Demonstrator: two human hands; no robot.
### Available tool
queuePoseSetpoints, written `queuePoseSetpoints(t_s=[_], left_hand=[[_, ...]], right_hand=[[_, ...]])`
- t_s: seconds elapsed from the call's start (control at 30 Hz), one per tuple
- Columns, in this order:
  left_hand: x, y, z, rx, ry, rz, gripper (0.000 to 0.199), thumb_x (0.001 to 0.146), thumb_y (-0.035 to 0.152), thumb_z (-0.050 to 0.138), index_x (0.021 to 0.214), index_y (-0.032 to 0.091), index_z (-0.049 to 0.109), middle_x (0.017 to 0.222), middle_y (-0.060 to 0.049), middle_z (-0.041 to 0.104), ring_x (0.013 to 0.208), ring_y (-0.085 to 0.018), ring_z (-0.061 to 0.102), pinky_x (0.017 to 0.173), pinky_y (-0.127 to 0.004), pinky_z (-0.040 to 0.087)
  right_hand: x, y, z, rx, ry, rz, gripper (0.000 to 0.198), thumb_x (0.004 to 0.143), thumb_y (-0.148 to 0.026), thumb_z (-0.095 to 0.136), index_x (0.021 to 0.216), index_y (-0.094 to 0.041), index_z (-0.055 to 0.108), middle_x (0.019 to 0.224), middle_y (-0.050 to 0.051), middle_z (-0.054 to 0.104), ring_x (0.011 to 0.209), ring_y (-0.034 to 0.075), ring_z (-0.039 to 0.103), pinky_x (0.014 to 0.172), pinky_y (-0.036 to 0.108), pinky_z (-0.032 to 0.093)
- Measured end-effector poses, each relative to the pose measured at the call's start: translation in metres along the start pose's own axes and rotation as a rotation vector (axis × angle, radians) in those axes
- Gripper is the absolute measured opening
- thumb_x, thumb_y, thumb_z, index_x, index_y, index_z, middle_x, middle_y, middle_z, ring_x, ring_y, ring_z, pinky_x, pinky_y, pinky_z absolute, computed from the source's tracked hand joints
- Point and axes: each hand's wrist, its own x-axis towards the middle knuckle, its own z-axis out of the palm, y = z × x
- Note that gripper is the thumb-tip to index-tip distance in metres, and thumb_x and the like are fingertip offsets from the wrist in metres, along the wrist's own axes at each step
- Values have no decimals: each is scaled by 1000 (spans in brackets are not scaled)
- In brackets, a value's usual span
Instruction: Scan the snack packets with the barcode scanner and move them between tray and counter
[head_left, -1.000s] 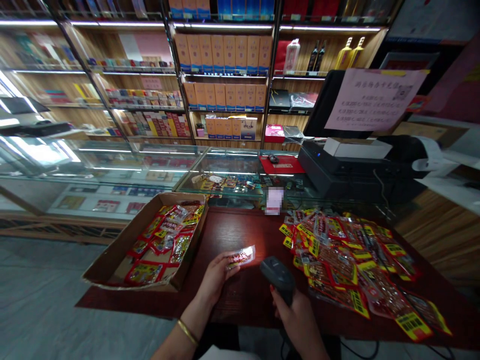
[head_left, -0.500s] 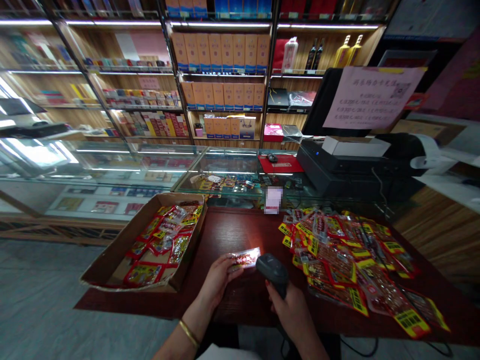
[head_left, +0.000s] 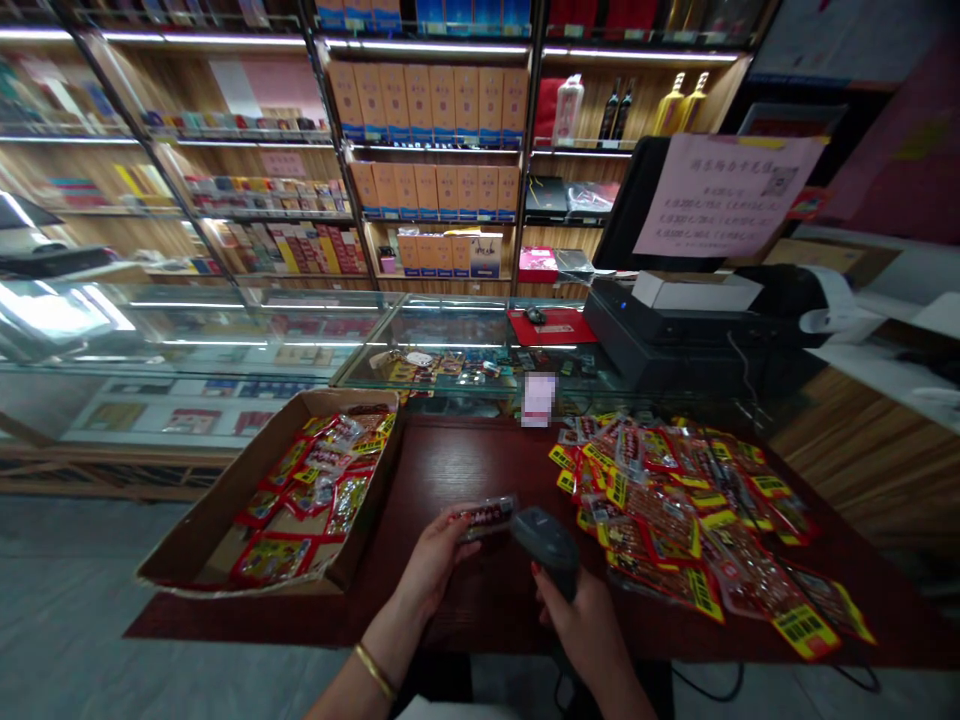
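My left hand (head_left: 437, 555) pinches the near end of a small clear-and-dark-red snack packet (head_left: 487, 515), held above the dark wooden table. In my right hand (head_left: 581, 615) is a dark barcode scanner (head_left: 546, 540), fingers wrapped round its handle. The scanner's head is close to the packet's right end. Left of my hands stands a shallow cardboard box (head_left: 169, 560) with several red and yellow snack packets (head_left: 277, 555) in it. On the right lies a spread heap of similar packets (head_left: 660, 510).
Beyond the table (head_left: 442, 455) runs a glass display counter (head_left: 442, 325). A monitor (head_left: 637, 200) with a paper notice stands on a black cash drawer (head_left: 697, 345) at the back right. A red mouse mat (head_left: 551, 328) lies on the glass. Shelves of boxed goods line the wall.
The bright scanner light on the packet has gone out, and the packet's dark label shows now. Both hands keep their hold. The view has shifted slightly to the right.
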Motion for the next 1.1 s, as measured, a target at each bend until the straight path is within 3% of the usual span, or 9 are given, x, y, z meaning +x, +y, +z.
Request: queuePoseSetpoints(t_s=[0.17, 0.43, 0.57, 0.63, 0.7, 0.8, 0.87, 0.97, 1.1], left_hand=[[26, 6, 49, -17, -144, 21, 26, 75, 25, 87, 98, 16, 79, 110, -12, 80, 97, -23, 74, 76, -26, 58], [90, 7, 227, 109, -548, -53, 14, 84, 17, 73, 96, 11, 75, 113, -17, 78, 97, -21, 75, 89, -31, 59], [101, -4, 268, 268, -590, -115, 15, 79, 19, 77, 91, 11, 76, 93, -14, 79, 80, -21, 73, 82, -38, 62], [100, 1, 251, 316, -548, -84, 21, 74, 16, 80, 95, 14, 78, 89, -9, 79, 79, -19, 72, 83, -35, 60], [95, 22, 210, 412, -535, 64, 31, 74, 15, 80, 105, 17, 79, 89, -7, 79, 80, -18, 71, 84, -31, 58], [74, 84, 112, 708, -473, 464, 35, 83, 24, 73, 118, 17, 77, 96, -8, 80, 86, -20, 72, 83, -28, 55], [55, 135, 38, 920, -223, 652, 25, 88, 27, 68, 108, 17, 80, 103, -9, 80, 92, -22, 72, 84, -28, 53], [36, 198, -62, 1324, 248, 634, 20, 85, 18, 70, 102, 17, 80, 98, -9, 80, 93, -26, 72, 91, -33, 50], [34, 226, -136, 1428, 314, 559, 37, 71, -2, 69, 104, 12, 79, 109, -13, 79, 110, -31, 68, 107, -40, 41]], right_hand=[[5, 24, -4, 394, 111, 101, 60, 67, -74, 80, 82, -15, 73, 58, 1, 68, 44, 15, 60, 45, 26, 47], [7, 35, -8, 543, 179, 90, 63, 62, -71, 85, 88, -16, 71, 59, 0, 70, 44, 16, 60, 44, 26, 48], [2, 43, -9, 563, 203, 95, 60, 60, -69, 87, 85, -17, 71, 60, 0, 70, 45, 15, 60, 44, 26, 48], [1, 49, -12, 575, 196, 121, 60, 57, -69, 88, 83, -18, 70, 59, 0, 70, 44, 15, 61, 43, 26, 48], [2, 55, -16, 579, 166, 157, 59, 54, -68, 89, 82, -20, 69, 58, 0, 70, 44, 16, 61, 43, 27, 49], [7, 60, -23, 531, 80, 202, 55, 58, -68, 88, 83, -22, 70, 58, 1, 71, 44, 19, 62, 43, 31, 53], [10, 58, -27, 506, 1, 217, 52, 60, -67, 88, 83, -23, 72, 59, 2, 72, 46, 21, 63, 46, 33, 55], [10, 54, -30, 519, -53, 239, 50, 57, -64, 91, 80, -23, 73, 60, 3, 72, 48, 22, 65, 48, 34, 57], [8, 56, -29, 502, -21, 265, 48, 53, -65, 91, 73, -25, 72, 61, 6, 74, 48, 24, 67, 48, 37, 59]])
